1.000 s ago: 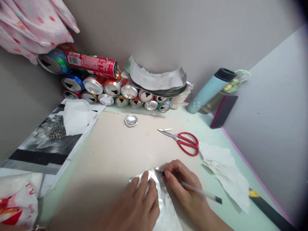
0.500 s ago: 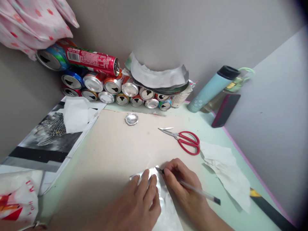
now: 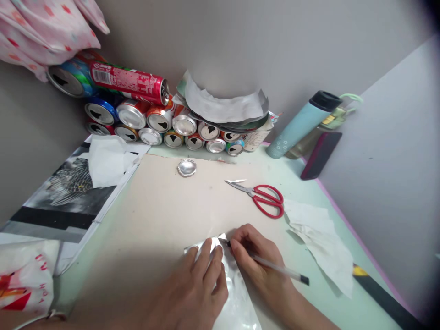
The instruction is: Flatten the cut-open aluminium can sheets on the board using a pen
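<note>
A shiny silver sheet [image 3: 237, 293] lies on the beige board [image 3: 154, 206] at the bottom centre. My left hand [image 3: 202, 279] rests on its left part, fingers spread and pressing flat; it covers much of that side. In my right hand [image 3: 257, 256] is a clear pen [image 3: 278, 267] with a black end cap, pinched between thumb and fingers. The pen's dark tip touches or nearly touches the sheet near its top corner, just right of my left fingertips. Red-handled scissors [image 3: 268, 200] lie beyond my right hand, beside a small silver sliver [image 3: 238, 181].
Stacked cans [image 3: 158, 120] line the back wall, with curved sheets [image 3: 223, 107] on top. A small silver disc [image 3: 187, 167] lies before them. At right are a blue bottle [image 3: 302, 123], a dark phone [image 3: 321, 156] and crumpled tissue [image 3: 323, 238]; at left, a bird picture [image 3: 68, 183].
The pen tip has shifted slightly left along the sheet's top corner, my right hand moving with it. The whole view has shifted a little. Both hands keep their hold.
</note>
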### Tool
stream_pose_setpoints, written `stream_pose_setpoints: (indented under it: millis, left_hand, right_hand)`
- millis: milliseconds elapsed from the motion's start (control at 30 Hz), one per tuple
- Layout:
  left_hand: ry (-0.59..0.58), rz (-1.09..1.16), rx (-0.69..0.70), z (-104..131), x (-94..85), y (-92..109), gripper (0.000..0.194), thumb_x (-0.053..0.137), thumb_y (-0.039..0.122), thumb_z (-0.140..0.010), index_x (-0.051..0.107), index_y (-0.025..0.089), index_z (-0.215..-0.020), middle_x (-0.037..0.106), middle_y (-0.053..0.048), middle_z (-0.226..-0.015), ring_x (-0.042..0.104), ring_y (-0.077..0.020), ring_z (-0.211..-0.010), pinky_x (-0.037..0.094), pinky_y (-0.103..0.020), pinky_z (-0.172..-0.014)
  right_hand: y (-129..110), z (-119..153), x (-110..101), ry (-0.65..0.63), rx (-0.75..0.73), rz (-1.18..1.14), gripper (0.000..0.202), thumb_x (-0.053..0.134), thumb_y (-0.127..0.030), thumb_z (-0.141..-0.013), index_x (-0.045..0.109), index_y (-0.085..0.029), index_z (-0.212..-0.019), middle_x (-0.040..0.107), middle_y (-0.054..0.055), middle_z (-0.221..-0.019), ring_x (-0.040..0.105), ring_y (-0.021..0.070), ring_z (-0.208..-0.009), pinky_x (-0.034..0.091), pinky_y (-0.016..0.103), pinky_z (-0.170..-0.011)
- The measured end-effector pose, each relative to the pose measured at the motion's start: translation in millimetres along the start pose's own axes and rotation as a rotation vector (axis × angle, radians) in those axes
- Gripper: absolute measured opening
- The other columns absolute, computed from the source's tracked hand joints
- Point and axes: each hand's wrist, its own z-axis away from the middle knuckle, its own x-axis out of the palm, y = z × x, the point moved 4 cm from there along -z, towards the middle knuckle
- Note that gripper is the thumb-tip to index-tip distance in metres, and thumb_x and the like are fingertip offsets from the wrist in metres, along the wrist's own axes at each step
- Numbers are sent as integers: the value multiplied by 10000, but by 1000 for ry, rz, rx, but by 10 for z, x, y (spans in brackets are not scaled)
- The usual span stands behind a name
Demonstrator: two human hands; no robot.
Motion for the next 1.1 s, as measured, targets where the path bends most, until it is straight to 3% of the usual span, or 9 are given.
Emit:
stream_pose_setpoints:
  millis: [200, 500, 667, 800, 967, 1100]
  left_hand:
    - [16, 0, -1, 15, -2, 17, 285, 488, 292, -1036, 664, 143, -1204, 699, -130, -1307, 615, -278, -1257, 396, -401, -1030]
    - [-3, 46, 7, 3, -64, -27, 301, 517, 307, -1012, 667, 148, -1218, 698, -116, -1315, 597, -278, -1299, 422, -406, -1040]
    - [-30, 53, 38, 32, -98, -21, 348, 563, 333, -993, 647, 127, -1261, 666, -146, -1361, 565, -287, -1334, 418, -409, -1063]
    - [-60, 60, 76, 25, -146, -45, 422, 600, 380, -976, 628, 110, -1299, 639, -171, -1390, 542, -306, -1354, 430, -415, -1061]
    - [-102, 91, 100, 43, -105, -78, 447, 614, 385, -976, 619, 117, -1333, 614, -179, -1418, 511, -297, -1369, 430, -401, -1054]
    - [-97, 67, 72, 52, -55, -73, 430, 586, 364, -995, 620, 121, -1347, 609, -173, -1420, 529, -281, -1330, 434, -377, -1018]
  right_hand:
    - [41, 5, 13, -37, -3, -17, 241, 533, -351, -976, 532, -210, -781, 555, -12, -699, 490, 143, -632, 423, 247, -578]
    - [-15, 16, -7, 91, -67, 57, 222, 532, -280, -966, 535, -217, -753, 485, -50, -628, 414, 115, -539, 352, 225, -484]
    - [-6, 12, -11, 64, -58, 38, 223, 539, -272, -957, 528, -215, -742, 491, -46, -637, 420, 118, -556, 358, 229, -505]
    - [28, -19, -59, 18, -4, -97, 212, 566, -272, -935, 542, -209, -734, 537, -33, -660, 461, 128, -597, 379, 233, -550]
    - [176, -48, -156, 114, 128, -387, 241, 665, -383, -934, 615, -205, -779, 588, -27, -652, 498, 130, -601, 379, 234, -565]
    - [246, -70, -197, 119, 168, -515, 287, 735, -478, -904, 693, -197, -863, 626, -6, -667, 513, 136, -619, 379, 235, -565]
